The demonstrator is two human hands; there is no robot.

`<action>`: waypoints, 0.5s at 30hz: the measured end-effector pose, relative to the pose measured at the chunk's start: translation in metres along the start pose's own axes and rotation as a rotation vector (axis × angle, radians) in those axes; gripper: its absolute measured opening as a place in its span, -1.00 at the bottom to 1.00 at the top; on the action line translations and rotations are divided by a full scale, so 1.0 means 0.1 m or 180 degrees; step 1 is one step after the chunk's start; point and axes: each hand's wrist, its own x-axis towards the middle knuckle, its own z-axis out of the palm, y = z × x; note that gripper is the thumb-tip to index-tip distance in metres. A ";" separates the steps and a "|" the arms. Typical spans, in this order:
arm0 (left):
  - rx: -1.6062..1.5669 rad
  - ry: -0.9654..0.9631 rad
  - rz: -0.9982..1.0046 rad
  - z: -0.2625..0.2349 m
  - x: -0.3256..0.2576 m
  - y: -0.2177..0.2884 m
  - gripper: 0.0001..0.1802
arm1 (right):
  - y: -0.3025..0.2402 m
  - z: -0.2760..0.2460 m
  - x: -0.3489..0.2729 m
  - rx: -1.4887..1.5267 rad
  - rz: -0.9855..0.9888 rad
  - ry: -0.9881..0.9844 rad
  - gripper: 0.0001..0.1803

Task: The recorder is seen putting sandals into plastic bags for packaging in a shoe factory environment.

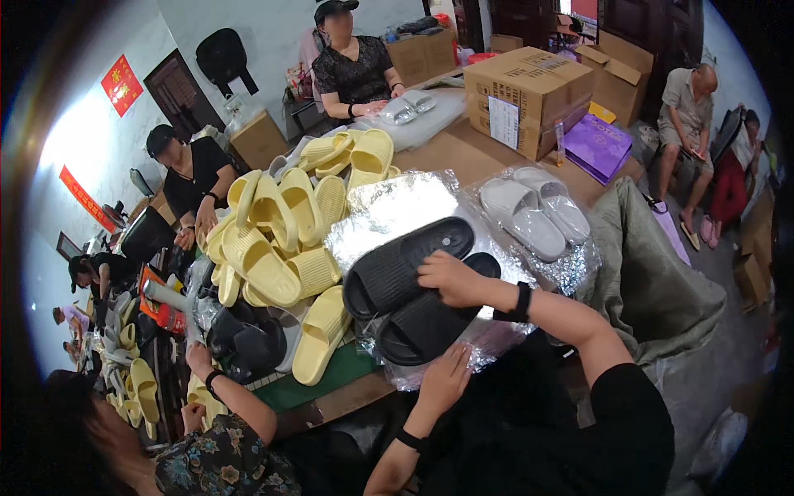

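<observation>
A pair of black slippers (409,285) lies on silver plastic packaging (426,198) at the table's near edge. My right hand (453,278) is over them with its fingers curled in between the two slippers. What its fingertips hold, if anything, is hidden. Beside the nearer slipper, my left hand (445,380) rests with fingers stretched out on the plastic. A pair of light grey slippers (536,213) sits on clear wrapping to the right. Yellow slippers (277,215) are heaped to the left, and a single yellow slipper (322,335) lies close to the black pair.
A cardboard box (529,99) and a purple bag (587,147) stand at the back right of the table. A large grey-green sack (653,273) hangs at my right. A co-worker's hand (198,360) is at the left, near wrapped black slippers (248,339). Other people work across the table.
</observation>
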 end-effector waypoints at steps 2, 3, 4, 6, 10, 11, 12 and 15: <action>-0.0033 0.0301 0.0074 -0.10 0.06 0.07 -0.62 | -0.18 -0.37 -0.16 0.0253 0.0056 0.1206 -0.83; 0.0056 0.0475 0.0017 -0.08 0.04 0.02 -0.58 | -0.26 -0.49 -0.26 0.0497 0.0236 0.1491 -0.81; 0.0140 0.0656 -0.0036 -0.08 0.02 -0.04 -0.55 | -0.33 -0.62 -0.37 0.0734 0.0417 0.1772 -0.79; 0.0069 0.0317 -0.0737 -0.22 0.09 -0.08 -0.50 | -0.44 -0.84 -0.58 0.1120 0.0549 0.1746 -0.68; 0.0971 -0.0312 -0.0464 -0.27 0.07 -0.35 -0.40 | -0.61 -0.86 -1.09 0.1683 0.1125 0.0793 -0.65; 0.0778 -0.0286 -0.0541 -0.15 0.01 -0.44 -0.42 | -0.67 -0.83 -1.18 0.1695 0.1054 0.0707 -0.67; 0.0583 -0.0261 -0.0622 -0.07 -0.03 -0.51 -0.45 | -0.72 -0.79 -1.28 0.1712 0.0983 0.0616 -0.70; 0.0633 -0.0374 -0.0425 -0.29 0.16 -0.37 -0.53 | -0.82 -0.73 -1.59 0.1460 0.1073 0.0519 -0.79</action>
